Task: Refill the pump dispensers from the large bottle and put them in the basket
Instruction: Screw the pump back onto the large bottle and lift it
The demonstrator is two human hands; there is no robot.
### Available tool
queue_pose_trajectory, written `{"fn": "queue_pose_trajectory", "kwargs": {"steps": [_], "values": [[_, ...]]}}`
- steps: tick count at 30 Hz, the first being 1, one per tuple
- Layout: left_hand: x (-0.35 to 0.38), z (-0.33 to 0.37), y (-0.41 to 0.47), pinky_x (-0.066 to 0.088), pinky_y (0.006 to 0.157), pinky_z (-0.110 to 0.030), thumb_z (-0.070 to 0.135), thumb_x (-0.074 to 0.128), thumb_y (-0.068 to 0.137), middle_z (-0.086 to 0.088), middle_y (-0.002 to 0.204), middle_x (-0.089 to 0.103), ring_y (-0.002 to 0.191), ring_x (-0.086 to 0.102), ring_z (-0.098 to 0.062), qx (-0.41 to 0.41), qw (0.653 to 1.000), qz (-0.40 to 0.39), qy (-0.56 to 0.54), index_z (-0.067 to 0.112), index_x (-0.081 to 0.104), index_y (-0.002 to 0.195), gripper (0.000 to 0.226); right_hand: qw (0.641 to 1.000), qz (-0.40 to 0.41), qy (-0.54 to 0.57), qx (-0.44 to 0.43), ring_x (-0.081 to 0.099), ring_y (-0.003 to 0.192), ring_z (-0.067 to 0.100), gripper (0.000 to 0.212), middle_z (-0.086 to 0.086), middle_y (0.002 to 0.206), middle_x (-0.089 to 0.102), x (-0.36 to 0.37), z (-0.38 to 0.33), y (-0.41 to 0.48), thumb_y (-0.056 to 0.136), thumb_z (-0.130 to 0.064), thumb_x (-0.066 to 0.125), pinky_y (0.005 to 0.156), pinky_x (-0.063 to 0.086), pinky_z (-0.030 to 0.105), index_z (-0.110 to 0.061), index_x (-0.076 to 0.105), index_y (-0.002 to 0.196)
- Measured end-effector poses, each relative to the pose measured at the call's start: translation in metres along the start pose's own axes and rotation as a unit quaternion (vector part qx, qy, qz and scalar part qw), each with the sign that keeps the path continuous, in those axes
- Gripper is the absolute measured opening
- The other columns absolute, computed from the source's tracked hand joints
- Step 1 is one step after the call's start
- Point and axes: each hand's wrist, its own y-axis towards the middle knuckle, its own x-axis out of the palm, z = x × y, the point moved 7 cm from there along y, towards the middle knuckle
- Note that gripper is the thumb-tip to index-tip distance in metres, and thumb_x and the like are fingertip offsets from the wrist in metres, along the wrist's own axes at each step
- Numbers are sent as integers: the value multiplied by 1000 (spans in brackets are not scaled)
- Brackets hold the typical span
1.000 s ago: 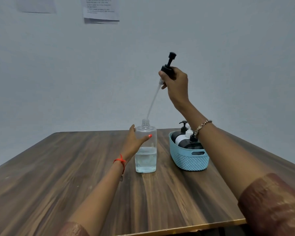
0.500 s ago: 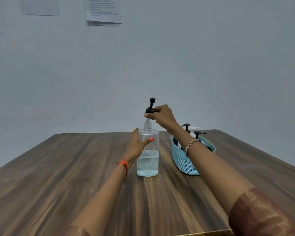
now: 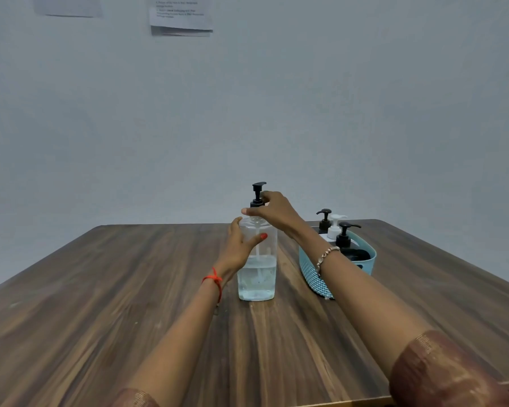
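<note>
Half full of clear liquid, the bottle (image 3: 257, 277) stands on the table (image 3: 130, 289), just left of the basket (image 3: 312, 274) holding three dispensers (image 3: 343, 235). The left hand (image 3: 241, 248) wraps its fingers round the upper body. The right hand (image 3: 274, 212) curls its fingers on the pump (image 3: 258, 195) at the neck. The bottle looks rigid, smooth and moderately heavy, so it is best gripped around the body. A second ago the pump was held high above the open neck; now it sits in it.

wall (image 3: 365, 98): pale grey | papers (image 3: 181, 14): taped | table (image 3: 100, 304): dark wood
</note>
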Motion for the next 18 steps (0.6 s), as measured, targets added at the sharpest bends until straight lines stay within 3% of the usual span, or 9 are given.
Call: {"fn": "queue_pose_trajectory", "kwargs": {"steps": [1,3,5,7,9,10,12,15,18], "values": [[0,-1,1,37,105,-38,32,62,86,-8,146,32,127,40,-22,-4,1000,-1,1,15,13,145,78,1000,8,22,-1,57,74,17,32,17,81,65,0,1,0,78,-18,72,67,42,23,11,64,88],[1,-2,1,38,105,-38,31,62,86,-9,145,34,127,43,-24,-7,1000,-5,-10,15,13,145,78,996,61,57,-15,58,61,10,30,22,72,67,-4,1,-3,80,-16,69,62,43,19,12,65,75],[1,-2,0,38,104,-36,30,62,86,-10,144,35,125,44,-23,-4,1000,-5,-17,16,15,142,75,985,142,90,-25,39,39,7,42,13,44,48,-11,7,-7,81,-17,68,47,34,16,6,52,50],[1,-1,1,38,104,-37,31,63,86,-10,141,37,124,45,-23,2,1000,-4,-16,18,19,140,71,969,215,119,-23,37,40,16,49,18,40,41,-18,16,-14,82,-17,65,48,33,23,8,44,45],[1,-2,3,39,102,-37,31,63,86,-10,140,38,122,45,-23,1,1000,-6,-17,18,21,138,68,959,240,149,-20,50,49,29,41,33,58,57,-20,24,-15,82,-12,62,56,41,29,18,52,57],[1,-3,3,39,100,-35,31,63,86,-10,140,38,121,46,-22,1,1000,-8,-18,18,21,137,68,960,234,155,-14,53,57,33,31,32,68,61,-20,25,-13,82,-9,62,61,46,35,18,57,66],[1,-3,2,40,99,-35,31,63,85,-10,140,37,121,46,-22,1,1000,-9,-23,18,21,137,68,969,183,165,-12,59,76,24,13,17,84,65,-16,24,-8,81,-4,61,74,51,39,8,64,88],[1,-4,2,38,107,-44,32,64,85,-10,142,36,125,44,-24,1,1000,-7,-22,19,19,139,72,979,101,174,-32,64,78,11,26,13,95,68,-6,16,-3,80,4,61,70,52,15,1,65,105],[1,-5,2,36,108,-46,32,63,85,-10,145,33,128,42,-26,-5,1000,-10,-20,18,15,143,77,979,147,133,-54,61,63,-3,16,6,77,69,-7,13,-7,71,-2,76,59,46,4,-2,67,84]]}}
